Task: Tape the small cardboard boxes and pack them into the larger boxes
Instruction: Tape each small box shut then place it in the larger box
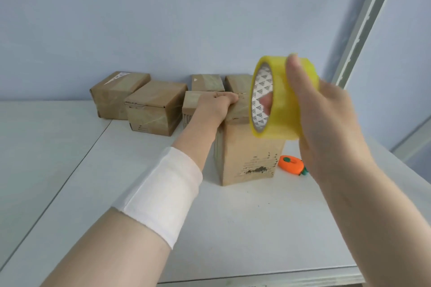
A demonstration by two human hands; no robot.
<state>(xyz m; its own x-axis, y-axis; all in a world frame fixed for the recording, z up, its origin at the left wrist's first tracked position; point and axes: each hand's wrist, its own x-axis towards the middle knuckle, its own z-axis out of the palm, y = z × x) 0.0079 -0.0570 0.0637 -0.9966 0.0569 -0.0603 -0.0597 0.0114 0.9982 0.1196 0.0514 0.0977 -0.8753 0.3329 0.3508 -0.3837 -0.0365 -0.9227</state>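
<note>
Tape roll (283, 98): a yellow roll is held up in the air, above and in front of the tall box, its printed core turned to the left.
Right hand (326, 119): it is wrapped around the roll, the thumb laid over the outer face and a fingertip seen through the core.
Left hand (215, 105): it is laid on top of the small box (238, 112) with fingers curled; whether anything is pinched cannot be told.
Small box: it is seen at the top of the tall box (249, 156), near the table's middle.
Other boxes: four taped ones are set near the wall, two at the left (116, 91) (156, 109), two behind the left hand (207, 82) (238, 82).
Carrot-shaped cutter (291, 165): it is laid on the table (93, 170), just right of the tall box.
Wristband (161, 196): a white band is worn on the left forearm.
</note>
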